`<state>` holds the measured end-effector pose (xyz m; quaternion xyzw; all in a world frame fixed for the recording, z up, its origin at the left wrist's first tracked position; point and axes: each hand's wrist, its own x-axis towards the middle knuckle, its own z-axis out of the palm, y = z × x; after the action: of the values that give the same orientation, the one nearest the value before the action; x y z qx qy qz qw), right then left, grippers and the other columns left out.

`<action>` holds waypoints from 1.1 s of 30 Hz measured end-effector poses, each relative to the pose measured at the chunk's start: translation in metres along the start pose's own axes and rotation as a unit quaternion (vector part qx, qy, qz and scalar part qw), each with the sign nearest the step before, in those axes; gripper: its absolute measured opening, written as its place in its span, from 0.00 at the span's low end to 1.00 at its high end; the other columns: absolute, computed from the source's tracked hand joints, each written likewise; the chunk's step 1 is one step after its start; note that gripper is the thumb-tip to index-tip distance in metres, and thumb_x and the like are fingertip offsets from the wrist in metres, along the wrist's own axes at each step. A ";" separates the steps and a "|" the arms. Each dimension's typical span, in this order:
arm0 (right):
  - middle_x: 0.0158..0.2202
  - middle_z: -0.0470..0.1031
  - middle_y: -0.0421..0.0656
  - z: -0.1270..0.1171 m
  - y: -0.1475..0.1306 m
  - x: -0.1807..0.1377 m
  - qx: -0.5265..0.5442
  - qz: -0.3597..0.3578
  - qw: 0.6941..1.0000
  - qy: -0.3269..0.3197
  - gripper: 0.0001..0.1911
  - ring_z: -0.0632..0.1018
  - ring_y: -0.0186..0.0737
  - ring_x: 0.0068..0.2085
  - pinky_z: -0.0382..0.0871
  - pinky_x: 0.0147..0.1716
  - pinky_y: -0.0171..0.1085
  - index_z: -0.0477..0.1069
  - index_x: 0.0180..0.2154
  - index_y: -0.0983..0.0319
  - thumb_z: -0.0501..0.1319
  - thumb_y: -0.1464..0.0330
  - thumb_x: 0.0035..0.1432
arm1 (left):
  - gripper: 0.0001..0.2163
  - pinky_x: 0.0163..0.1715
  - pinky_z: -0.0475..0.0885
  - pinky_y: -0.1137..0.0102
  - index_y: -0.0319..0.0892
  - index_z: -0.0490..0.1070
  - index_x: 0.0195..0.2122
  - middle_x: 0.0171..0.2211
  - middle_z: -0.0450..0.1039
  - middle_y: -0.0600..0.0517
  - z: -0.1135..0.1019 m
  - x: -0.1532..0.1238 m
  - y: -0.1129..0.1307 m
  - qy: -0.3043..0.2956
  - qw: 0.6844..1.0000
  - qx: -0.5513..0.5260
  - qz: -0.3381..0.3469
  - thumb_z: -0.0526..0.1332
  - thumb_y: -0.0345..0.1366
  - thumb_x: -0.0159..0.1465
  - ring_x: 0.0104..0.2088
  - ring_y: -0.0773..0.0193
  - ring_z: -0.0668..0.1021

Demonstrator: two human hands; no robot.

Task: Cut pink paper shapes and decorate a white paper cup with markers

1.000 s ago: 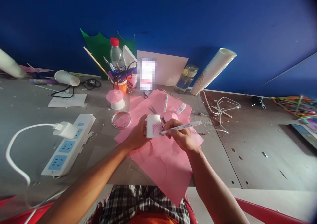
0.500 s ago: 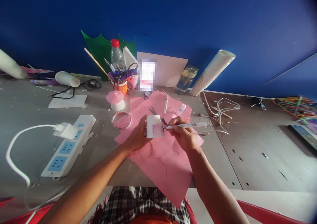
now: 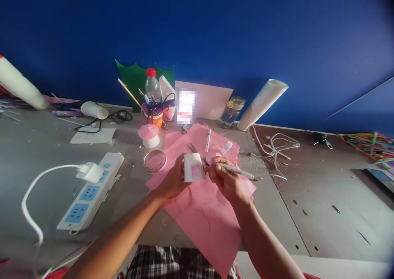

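My left hand (image 3: 175,177) is closed around a small white paper cup (image 3: 190,171), whose facing side carries pink scribbled colour. Between the fingers of my right hand (image 3: 230,183) is a white acrylic marker (image 3: 244,173), its tip end toward the cup's right edge; I cannot tell whether it touches. Both hands are above pink paper sheets (image 3: 205,229) spread on the table. Just beyond the cup lie scissors (image 3: 192,148), partly hidden. Another marker (image 3: 208,140) and a small white-capped item (image 3: 227,147) rest on the paper.
Left of the paper are a tape ring (image 3: 144,164), a power strip (image 3: 92,192) with a plugged charger and a pink-topped white cup (image 3: 150,138). Behind stand a bottle (image 3: 153,88), a blurred bright screen (image 3: 186,106), a water bottle (image 3: 230,114) and stacked cups (image 3: 263,104).
The whole view has shifted, so things sit lower in the picture. The marker has turned, its back end now pointing more downward to the right. Both hands keep their hold.
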<state>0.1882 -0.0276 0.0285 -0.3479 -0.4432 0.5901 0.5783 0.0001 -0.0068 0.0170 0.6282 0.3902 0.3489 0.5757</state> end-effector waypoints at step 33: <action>0.27 0.62 0.42 0.013 -0.004 -0.006 -0.565 -0.356 0.733 -0.131 0.22 0.64 0.40 0.27 0.59 0.27 0.38 0.64 0.52 0.57 0.48 0.77 0.58 | 0.37 0.35 0.72 0.64 0.46 0.39 0.66 0.39 0.73 0.49 0.002 -0.001 0.000 0.066 0.993 0.095 -0.010 0.60 0.37 0.59 0.36 0.59 0.76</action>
<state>0.1785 -0.0353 0.0365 -0.3468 -0.8576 0.0221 0.3793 0.0012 -0.0083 0.0164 0.6515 0.4654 0.3453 0.4896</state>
